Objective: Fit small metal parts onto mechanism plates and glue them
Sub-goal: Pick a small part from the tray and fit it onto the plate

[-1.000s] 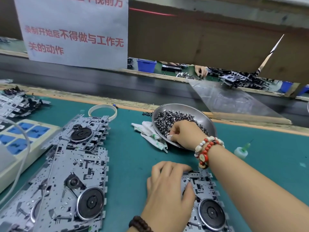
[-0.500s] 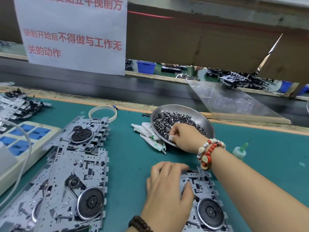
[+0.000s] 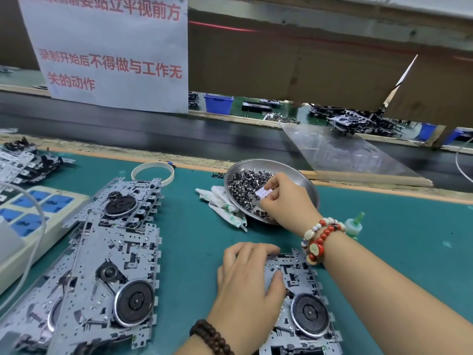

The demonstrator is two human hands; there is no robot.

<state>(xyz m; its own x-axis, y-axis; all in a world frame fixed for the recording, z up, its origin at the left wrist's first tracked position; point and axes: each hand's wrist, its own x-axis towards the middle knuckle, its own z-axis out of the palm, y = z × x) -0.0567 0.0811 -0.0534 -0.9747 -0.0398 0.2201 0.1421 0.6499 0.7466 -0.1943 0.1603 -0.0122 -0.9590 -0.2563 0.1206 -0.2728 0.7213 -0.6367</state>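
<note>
At the far left of the green table (image 3: 399,242) sits a white power strip (image 3: 38,216), and beside it a long overlapping row of metal plates (image 3: 102,265) fitted with black wheels, with a white ring (image 3: 152,172) lying just behind them. Toward the middle, the left hand (image 3: 248,280) rests on a single plate (image 3: 302,303), its fingers curled over the plate's upper left corner and pressing it flat on the table. Behind that, a crumpled white cloth (image 3: 222,203) props up a tilted steel bowl (image 3: 304,185) heaped with small dark metal parts (image 3: 245,185). The right hand (image 3: 284,198) reaches into the bowl, its fingers bent and pinching at the heap; a small white tag shows at the fingertips, but whether a part is actually caught cannot be told. A small green-capped glue bottle (image 3: 354,225) stands just right of that wrist. The parts are tiny and tangled, so the pinch could lift several or none, and a loose one could drop on the way to the plate. The propped bowl could tip if pressed on its low rim, and the beaded wrist could knock the bottle over.
</note>
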